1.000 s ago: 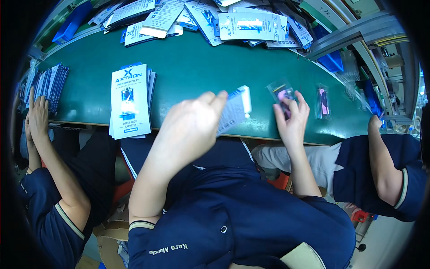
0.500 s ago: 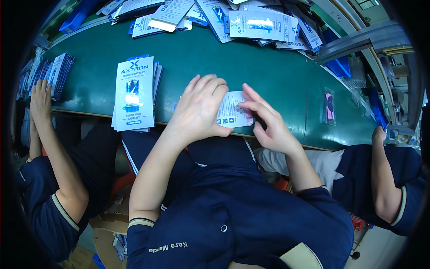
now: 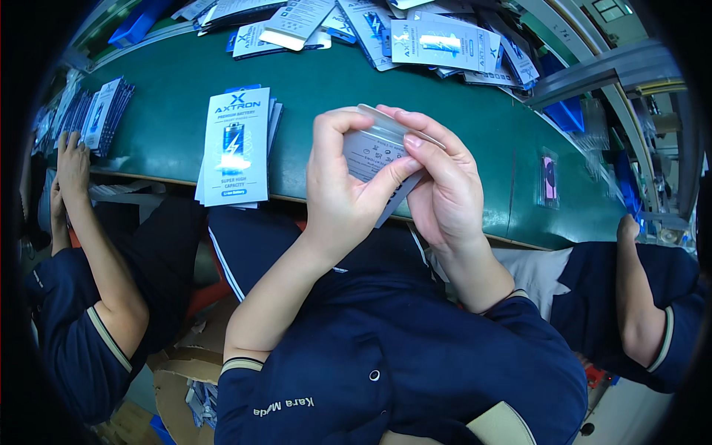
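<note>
Both my hands hold one flat white battery box (image 3: 368,154) tilted up above the front edge of the green table (image 3: 319,81). My left hand (image 3: 337,170) grips its left side, thumb across the printed face and fingers curled behind the top. My right hand (image 3: 449,182) pinches the upper right end, where a flap (image 3: 404,133) stands up. Fingers cover part of the box, and whether anything is inside cannot be seen. Left of my hands lies a small stack of similar white and blue boxes (image 3: 236,148).
Many loose boxes (image 3: 445,46) are heaped at the far side. A co-worker's hand (image 3: 73,163) is by a row of boxes (image 3: 107,115) at left. To the right lie a pink and black part in clear wrap (image 3: 549,180) and a co-worker's arm (image 3: 638,304). Blue bins (image 3: 562,111) edge the table.
The box has come up off the table and now tilts between both hands. My right hand has closed on its end, where the flap now shows.
</note>
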`<act>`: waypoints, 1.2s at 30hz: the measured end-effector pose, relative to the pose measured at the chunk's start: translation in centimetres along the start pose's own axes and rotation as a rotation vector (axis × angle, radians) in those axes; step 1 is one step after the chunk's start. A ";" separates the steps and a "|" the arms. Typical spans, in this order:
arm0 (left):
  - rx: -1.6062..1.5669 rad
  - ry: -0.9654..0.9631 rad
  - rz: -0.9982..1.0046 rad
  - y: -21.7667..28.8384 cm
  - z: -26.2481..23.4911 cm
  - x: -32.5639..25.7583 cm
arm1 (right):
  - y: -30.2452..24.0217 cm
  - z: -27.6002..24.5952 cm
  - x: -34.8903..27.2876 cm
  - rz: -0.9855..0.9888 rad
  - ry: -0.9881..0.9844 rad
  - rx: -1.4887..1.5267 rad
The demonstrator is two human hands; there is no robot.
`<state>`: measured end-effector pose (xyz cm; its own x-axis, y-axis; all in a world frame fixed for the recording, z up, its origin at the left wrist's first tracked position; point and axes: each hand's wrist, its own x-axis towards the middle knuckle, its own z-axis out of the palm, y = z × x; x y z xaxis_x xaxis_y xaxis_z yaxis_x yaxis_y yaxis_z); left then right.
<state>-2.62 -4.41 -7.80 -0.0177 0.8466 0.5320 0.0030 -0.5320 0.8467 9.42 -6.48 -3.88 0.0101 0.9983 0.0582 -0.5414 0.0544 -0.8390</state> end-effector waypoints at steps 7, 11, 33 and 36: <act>-0.624 0.012 -0.300 0.8 -0.8 -0.2 | 2.5 -2.2 0.7 -0.506 -0.163 -0.606; -0.752 0.044 -0.386 1.2 -0.6 -0.3 | 2.7 -2.4 0.9 -0.604 -0.260 -0.681; -0.707 0.225 -0.325 2.6 -0.6 0.3 | -0.1 -0.5 0.5 0.003 -0.113 0.036; -0.687 0.245 -0.287 1.4 -0.5 -0.4 | -0.1 -0.3 0.3 0.031 -0.035 0.004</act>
<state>-3.16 -5.46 -6.81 -0.1448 0.9673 0.2085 -0.6530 -0.2517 0.7143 9.75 -6.22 -3.99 -0.0364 0.9980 0.0508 -0.5440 0.0229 -0.8387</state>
